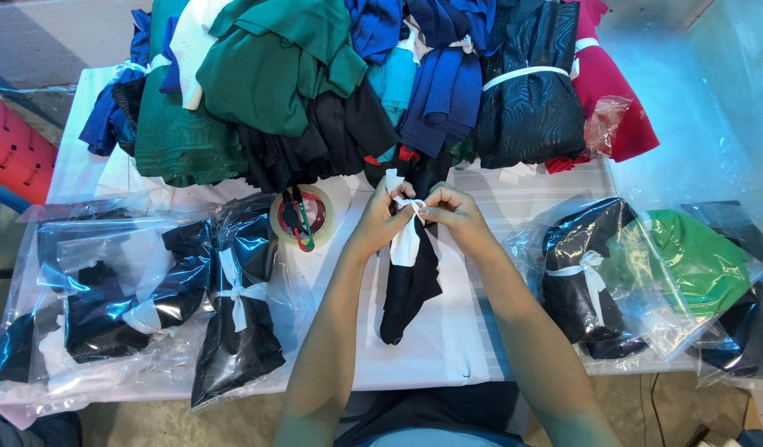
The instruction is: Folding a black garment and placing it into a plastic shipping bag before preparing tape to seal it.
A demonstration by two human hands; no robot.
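A rolled black garment [408, 285] lies on the white table [448, 348] in front of me. A white cloth strip [405, 236] is wrapped around its upper part. My left hand [380, 213] pinches one end of the strip from the left. My right hand [452, 211] grips the other end from the right, the two hands close together over the knot. Both hands have their fingers closed on the strip.
A heap of folded garments [357, 74] in green, blue, black and red fills the far side. A tape roll [311, 213] with scissors [299, 223] lies left of my hands. Bagged black bundles [232, 306] lie left; more bagged garments [613, 273], black and green, lie right.
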